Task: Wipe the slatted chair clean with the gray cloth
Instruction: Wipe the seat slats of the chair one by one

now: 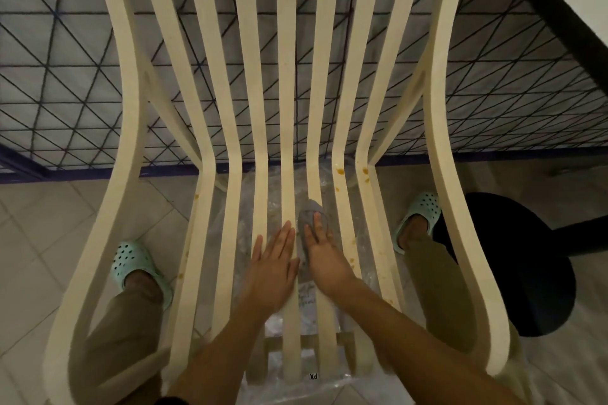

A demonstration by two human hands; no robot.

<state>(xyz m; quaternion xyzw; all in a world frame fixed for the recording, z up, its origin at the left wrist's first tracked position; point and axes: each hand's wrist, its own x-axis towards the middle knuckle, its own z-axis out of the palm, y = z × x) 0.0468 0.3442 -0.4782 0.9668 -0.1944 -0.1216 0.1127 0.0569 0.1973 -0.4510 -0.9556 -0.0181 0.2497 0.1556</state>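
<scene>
The fingers [317, 223] of the right hand [324, 253] are laid out straight and pressed flat onto the gray cloth [309, 210], which is pinned against a seat slat just right of centre. Nothing is curled round it. The cloth is bunched, its far end showing past the fingertips and its near part hidden under the palm. Just beside it, the left hand [273, 270] is rested flat on the neighbouring slats, with fingers straight and slightly spread.

Narrow gaps are seen between the slats on either side of the cloth. Ahead of the fingertips the slat runs bare to the bend where seat meets back. Towards the person it passes under the right forearm to the seat's front edge. The outer armrest loops lie well apart from both hands.

The slatted chair [289, 76] is cream, its slats curved and drawn close together at the bend. Orange-brown spots [340, 171] are seen on the two slats right of the cloth near the bend. Smaller marks are seen further forward and on a slat to the left. A clear plastic sheet [263, 207] is visible through the gaps beneath the seat.
</scene>
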